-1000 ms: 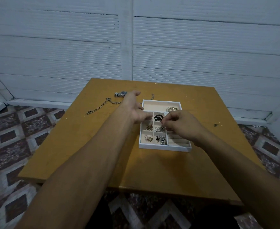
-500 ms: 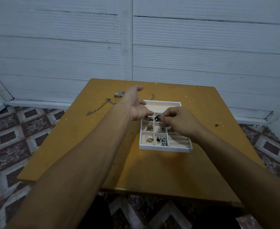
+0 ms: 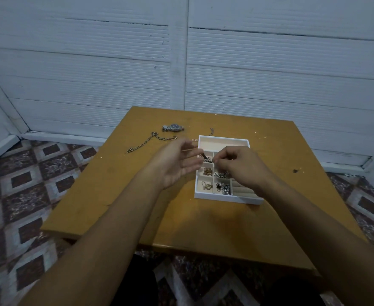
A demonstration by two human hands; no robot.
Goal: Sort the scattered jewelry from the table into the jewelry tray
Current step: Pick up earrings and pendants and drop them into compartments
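Tray (image 3: pixel 224 140) beneath right fingers (image 3: pixel 222 159) (curled)

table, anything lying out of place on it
Yes. A wristwatch and a long chain lie loose on the table left of the jewelry tray; another chain bit shows behind its far rim. A dark speck lies right, too small to identify.

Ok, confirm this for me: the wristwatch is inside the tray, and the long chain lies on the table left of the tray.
Wrong on the wristwatch: the head view shows it on the table, outside the tray, beyond its far left corner. The long chain does lie on the table left of the tray.
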